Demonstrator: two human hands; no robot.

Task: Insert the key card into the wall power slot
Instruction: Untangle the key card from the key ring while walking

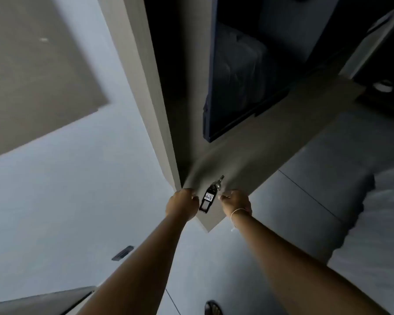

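Observation:
A black key card tag (pixel 206 201) with a white label and a metal key ring (pixel 218 184) lies on the corner of a beige counter (pixel 259 144). My left hand (pixel 182 204) is curled into a fist just left of the tag, close to its edge. My right hand (pixel 236 203), with a thin band on the wrist, is curled just right of it, its fingertips near the ring. Neither hand visibly grips the tag. A dark rectangular wall slot (pixel 122 253) sits on the white wall, low and to the left of my left forearm.
A dark flat panel (pixel 232 87) stands on the counter behind the tag. A white bed (pixel 384 223) lies to the right over grey floor tiles. My sandalled foot (pixel 212 308) shows at the bottom edge. A dark door edge (pixel 43 301) is at the bottom left.

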